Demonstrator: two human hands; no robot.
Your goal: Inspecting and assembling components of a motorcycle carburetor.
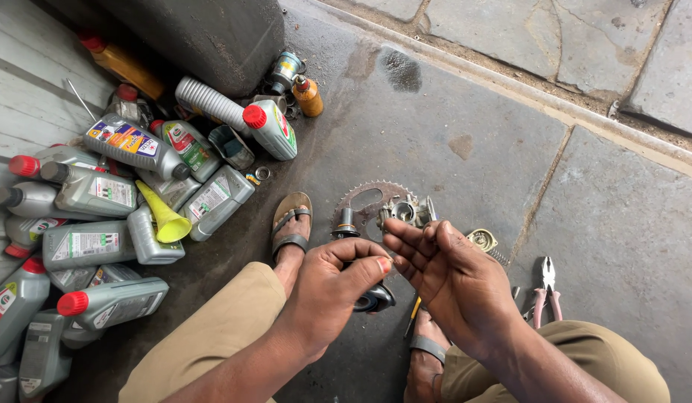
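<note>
My right hand (450, 276) holds a small metal carburettor body (406, 211) at its fingertips, palm turned up. My left hand (331, 287) is closed on a dark tool-like part (374, 298); its black round end (346, 225) sticks out above the fingers, close to the carburettor. Both hands hover over a rusty toothed sprocket (365, 200) lying on the stone floor. A small round metal piece with a spring (483, 241) lies just right of my right hand.
Several grey oil bottles with red caps (100, 246) and a yellow funnel (167, 218) are heaped at the left. Red-handled pliers (545, 287) lie at the right. A yellow-handled screwdriver (413, 313) lies between my sandalled feet (290, 231).
</note>
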